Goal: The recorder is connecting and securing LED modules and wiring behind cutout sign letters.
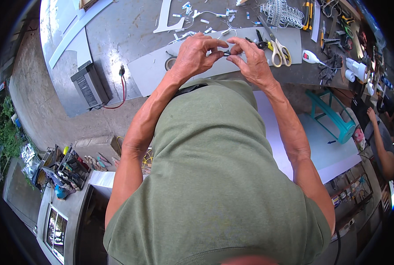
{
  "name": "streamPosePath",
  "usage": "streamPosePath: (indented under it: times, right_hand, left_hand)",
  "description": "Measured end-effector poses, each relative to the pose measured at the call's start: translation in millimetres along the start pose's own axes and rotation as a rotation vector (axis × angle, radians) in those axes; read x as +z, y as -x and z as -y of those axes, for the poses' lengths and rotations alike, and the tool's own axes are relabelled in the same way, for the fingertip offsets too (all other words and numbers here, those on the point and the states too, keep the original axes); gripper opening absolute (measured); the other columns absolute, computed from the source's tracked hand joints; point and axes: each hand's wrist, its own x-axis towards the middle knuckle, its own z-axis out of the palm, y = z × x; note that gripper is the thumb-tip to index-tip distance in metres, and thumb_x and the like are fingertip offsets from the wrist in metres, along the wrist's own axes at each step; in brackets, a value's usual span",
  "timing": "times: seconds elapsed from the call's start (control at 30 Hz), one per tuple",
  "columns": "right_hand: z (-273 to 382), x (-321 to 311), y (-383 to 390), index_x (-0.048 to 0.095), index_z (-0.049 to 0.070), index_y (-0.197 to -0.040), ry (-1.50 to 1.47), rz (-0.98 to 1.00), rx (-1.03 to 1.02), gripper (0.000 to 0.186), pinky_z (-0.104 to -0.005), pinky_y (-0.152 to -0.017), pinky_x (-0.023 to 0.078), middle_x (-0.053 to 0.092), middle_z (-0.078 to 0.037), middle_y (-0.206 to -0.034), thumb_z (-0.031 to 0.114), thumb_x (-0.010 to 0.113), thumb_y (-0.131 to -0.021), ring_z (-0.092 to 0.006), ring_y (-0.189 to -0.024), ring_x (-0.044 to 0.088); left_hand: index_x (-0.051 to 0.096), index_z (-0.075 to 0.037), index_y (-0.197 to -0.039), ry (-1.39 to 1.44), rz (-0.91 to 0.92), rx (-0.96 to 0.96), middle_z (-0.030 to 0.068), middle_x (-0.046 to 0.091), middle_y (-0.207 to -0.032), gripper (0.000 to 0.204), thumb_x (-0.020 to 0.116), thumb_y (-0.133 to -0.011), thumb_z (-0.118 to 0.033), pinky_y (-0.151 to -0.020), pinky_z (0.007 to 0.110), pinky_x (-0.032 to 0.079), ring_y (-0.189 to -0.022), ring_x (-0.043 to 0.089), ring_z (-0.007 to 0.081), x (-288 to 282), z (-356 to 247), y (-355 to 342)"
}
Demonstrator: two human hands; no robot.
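My left hand (196, 55) and my right hand (253, 62) meet over a long grey panel (147, 70) at the table's near edge. Thumb and forefinger are pinched on each side. Between the fingertips runs a short thin dark wire (226, 54), mostly hidden by the fingers. A roll of tape (169, 64) lies just left of my left hand. Right of my right hand are scissors (276, 54) with cream handles and a dark hand tool with yellow handles (267, 45). Small white light modules (211, 31) on thin wires are scattered beyond my hands.
A black power-supply box (90, 86) with a red wire (124, 90) sits at the table's left. A white cut letter shape (165, 20) lies farther back. A hot glue gun (311, 57) rests at right. Below stands a teal stool (332, 115); another person's arm (380, 145) shows far right.
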Motion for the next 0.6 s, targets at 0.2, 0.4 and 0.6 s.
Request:
streamPosePath:
  times: [0.2,0.4,0.6]
  right_hand:
    - [3.4,-4.0,-2.8,0.057,0.008,-0.121,0.023,0.029,-0.018,0.041,-0.0409,-0.082,0.047,0.067,-0.007,-0.086,0.009,0.075,-0.085,-0.0263,-0.083,0.065]
    - [-0.3,-0.2,-1.3,0.059,0.006,-0.110,0.043,0.004,0.018,0.031,-0.0395,-0.080,0.047,0.068,-0.008,-0.085,0.011,0.076,-0.084,-0.0247,-0.081,0.066]
    - [0.3,3.8,-1.8,0.061,0.005,-0.101,0.120,-0.038,-0.048,0.026,-0.0378,-0.077,0.046,0.068,-0.007,-0.086,0.013,0.078,-0.082,-0.0246,-0.079,0.065]
  left_hand:
    - [0.079,-0.012,-0.095,-0.060,0.006,0.137,0.0051,0.073,-0.086,0.016,0.079,-0.080,-0.015,-0.073,0.036,0.052,-0.080,0.064,0.0229,1.0,0.4,-3.4]
    - [0.078,-0.009,-0.090,-0.159,0.013,0.142,0.0064,0.072,-0.083,0.012,0.077,-0.079,-0.011,-0.073,0.038,0.049,-0.080,0.061,0.0231,-0.3,-4.0,-4.9]
    - [0.077,-0.008,-0.086,-0.148,0.002,0.136,0.0062,0.069,-0.079,0.009,0.072,-0.079,-0.008,-0.073,0.038,0.048,-0.079,0.059,0.0241,1.4,-4.7,-4.5]
